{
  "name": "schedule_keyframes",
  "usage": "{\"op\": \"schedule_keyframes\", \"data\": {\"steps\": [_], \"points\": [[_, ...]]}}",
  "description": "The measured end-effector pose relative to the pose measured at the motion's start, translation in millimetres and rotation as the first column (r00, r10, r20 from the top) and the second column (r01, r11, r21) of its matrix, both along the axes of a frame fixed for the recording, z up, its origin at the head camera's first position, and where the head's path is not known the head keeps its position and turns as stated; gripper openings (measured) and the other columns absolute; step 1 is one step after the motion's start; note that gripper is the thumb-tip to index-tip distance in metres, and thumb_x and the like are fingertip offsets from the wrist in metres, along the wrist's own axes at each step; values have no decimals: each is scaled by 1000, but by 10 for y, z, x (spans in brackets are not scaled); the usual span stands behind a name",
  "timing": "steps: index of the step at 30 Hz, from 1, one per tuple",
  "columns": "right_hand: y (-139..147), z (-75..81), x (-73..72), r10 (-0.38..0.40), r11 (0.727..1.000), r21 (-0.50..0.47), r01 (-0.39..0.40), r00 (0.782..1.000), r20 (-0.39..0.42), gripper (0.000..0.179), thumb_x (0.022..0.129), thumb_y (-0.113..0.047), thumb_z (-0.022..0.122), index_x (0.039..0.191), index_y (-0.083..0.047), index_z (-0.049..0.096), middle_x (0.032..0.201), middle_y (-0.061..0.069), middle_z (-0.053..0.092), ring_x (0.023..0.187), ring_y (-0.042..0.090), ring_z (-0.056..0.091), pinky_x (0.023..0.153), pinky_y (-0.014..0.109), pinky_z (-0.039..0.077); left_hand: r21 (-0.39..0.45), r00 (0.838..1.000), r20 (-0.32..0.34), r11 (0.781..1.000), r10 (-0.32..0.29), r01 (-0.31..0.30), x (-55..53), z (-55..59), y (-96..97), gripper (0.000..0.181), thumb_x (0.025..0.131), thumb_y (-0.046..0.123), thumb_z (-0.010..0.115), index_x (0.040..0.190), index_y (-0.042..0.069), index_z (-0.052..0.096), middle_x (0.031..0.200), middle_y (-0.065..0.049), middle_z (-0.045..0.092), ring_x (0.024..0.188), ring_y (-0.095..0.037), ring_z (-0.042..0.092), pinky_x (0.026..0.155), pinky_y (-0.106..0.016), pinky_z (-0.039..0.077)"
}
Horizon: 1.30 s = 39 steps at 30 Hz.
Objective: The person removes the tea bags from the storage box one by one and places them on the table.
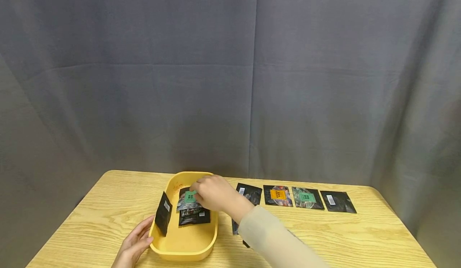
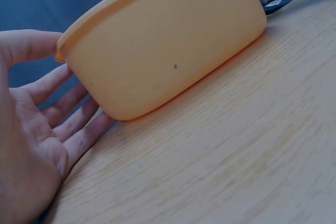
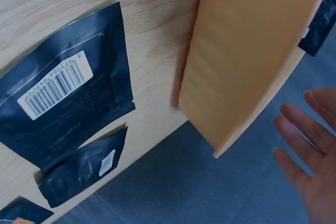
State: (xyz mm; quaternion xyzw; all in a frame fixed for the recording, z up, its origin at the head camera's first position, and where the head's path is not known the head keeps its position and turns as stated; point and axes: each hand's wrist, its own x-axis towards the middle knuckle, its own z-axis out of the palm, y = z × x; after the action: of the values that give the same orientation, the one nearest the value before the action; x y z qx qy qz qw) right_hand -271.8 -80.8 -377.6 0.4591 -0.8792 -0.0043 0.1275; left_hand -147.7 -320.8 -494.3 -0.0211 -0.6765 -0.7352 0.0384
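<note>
My left hand (image 1: 134,242) rests against the near left corner of a yellow plastic tub (image 1: 183,240). In the left wrist view its thumb touches the rim, while the fairly straight fingers lie along the outer wall. Over the tub's right rim reaches my right hand (image 1: 212,190), close above a sachet with a green label (image 1: 189,197). The right wrist view has those fingers (image 3: 299,129) spread, with nothing between them. Below the green-labelled sachet lies a black sachet (image 1: 194,219). Another black sachet (image 1: 163,214) leans upright against the tub's left wall.
Right of the tub, a row holds a black barcoded sachet (image 1: 250,192), an orange-labelled one (image 1: 268,198), a green-labelled one (image 1: 306,197) and a black one (image 1: 338,202). My right sleeve (image 1: 277,236) partly covers more dark packets. A grey curtain (image 1: 252,80) hangs behind the wooden table (image 1: 90,220).
</note>
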Motion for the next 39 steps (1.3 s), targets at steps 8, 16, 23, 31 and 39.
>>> {"op": "schedule_keyframes", "data": {"steps": [8, 16, 23, 31, 39], "points": [[-155, -74, -116, -75, 995, 74, 70, 995, 59, 23, 92, -25, 69, 115, -22, 72, 100, -8, 69, 88, 8, 65, 81, 27, 52, 2, 1000, 3, 1000, 2, -2, 5, -3, -9, 54, 97, 0, 49, 145, -15, 30, 126, 5, 55, 109, -1, 58, 86, -19, 49], [-390, -88, -184, -179, 970, 202, 138, 963, 201, 31, 88, -26, 72, 119, -23, 71, 96, -10, 67, 80, 7, 59, 74, 25, 51, 8, 1000, -12, 1000, -7, 7, -7, -41, -5, 54, 97, -1, 47, 144, -18, 28, 127, 2, 52, 108, -1, 58, 85, -19, 49], [-509, -97, -250, -273, 943, 267, 201, 925, 265, 42, 88, -24, 72, 130, -29, 66, 114, -10, 68, 85, 7, 59, 75, 25, 49, 15, 1000, -31, 1000, -4, 5, -12, -43, -7, 48, 97, -1, 48, 143, -9, 37, 125, 7, 56, 109, -1, 59, 86, -19, 50], [-563, -107, -229, -397, 907, 305, 291, 833, 386, 58, 81, -41, 82, 134, -29, 63, 117, -14, 67, 100, 6, 61, 85, 25, 50, 33, 997, -77, 999, -21, 24, -2, -40, -33, 41, 97, -5, 46, 135, 11, 49, 125, 7, 57, 109, -3, 59, 85, -20, 50], [-541, -140, -215, -427, 882, 364, 300, 837, 343, 58, 82, -43, 80, 136, -32, 61, 113, -12, 67, 95, 6, 60, 81, 27, 50, 29, 999, -34, 1000, -3, 4, -18, -55, -14, 39, 97, -2, 48, 133, 13, 50, 124, 9, 58, 109, -2, 59, 85, -20, 50]]}}
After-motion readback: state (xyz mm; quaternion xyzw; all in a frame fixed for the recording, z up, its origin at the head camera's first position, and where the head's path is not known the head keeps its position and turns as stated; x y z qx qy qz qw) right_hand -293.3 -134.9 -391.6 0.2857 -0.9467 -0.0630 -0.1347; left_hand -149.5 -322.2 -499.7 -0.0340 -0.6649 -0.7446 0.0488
